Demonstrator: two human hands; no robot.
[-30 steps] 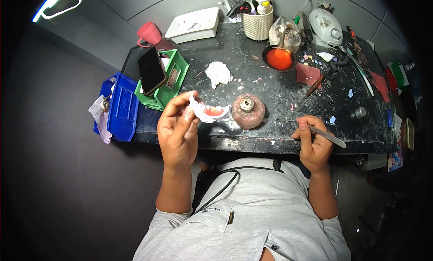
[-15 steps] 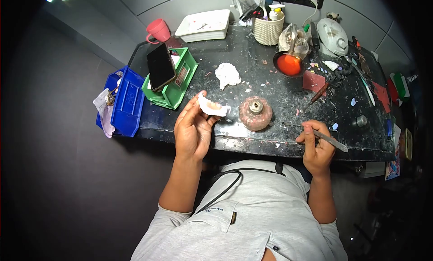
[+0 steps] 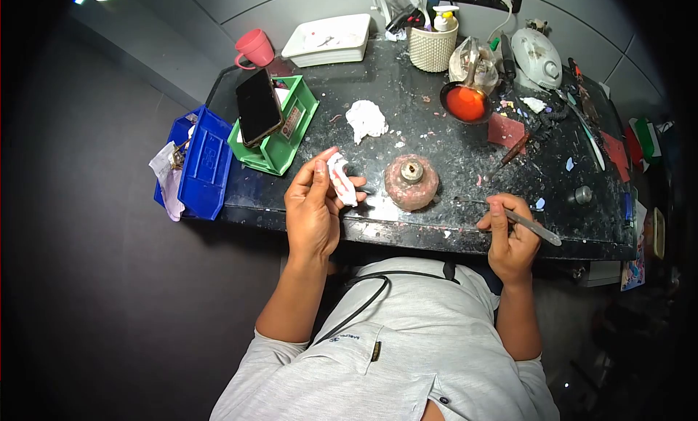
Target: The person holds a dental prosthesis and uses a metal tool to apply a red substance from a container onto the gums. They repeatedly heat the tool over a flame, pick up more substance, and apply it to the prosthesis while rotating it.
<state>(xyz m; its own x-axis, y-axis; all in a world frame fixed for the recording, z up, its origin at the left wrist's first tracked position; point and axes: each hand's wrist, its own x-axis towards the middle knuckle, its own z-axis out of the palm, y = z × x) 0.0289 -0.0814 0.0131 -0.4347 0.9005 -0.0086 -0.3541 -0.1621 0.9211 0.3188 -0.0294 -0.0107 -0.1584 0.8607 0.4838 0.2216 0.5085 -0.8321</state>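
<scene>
My left hand pinches a small white-and-pink dental cast between thumb and fingers, above the bench's front edge. The cast is turned almost edge-on, so its arch shape barely shows. In my right hand is a metal wax spatula, gripped like a pen, its broad end pointing right and its thin end to the left over the bench. Between the two hands stands a round, wax-stained spirit lamp; no flame shows at its wick. A crumpled white tissue lies behind the lamp.
A small pan of red-orange wax sits at the back right, near pink wax sheets and a wooden-handled tool. At left are a green bin with a phone on it and a blue bin. A metal cap lies right.
My left hand has rotated the dental cast from a wide, arch-showing view to a narrow, steeper one, shifting it slightly left. My right hand and the spatula have stayed in place.
</scene>
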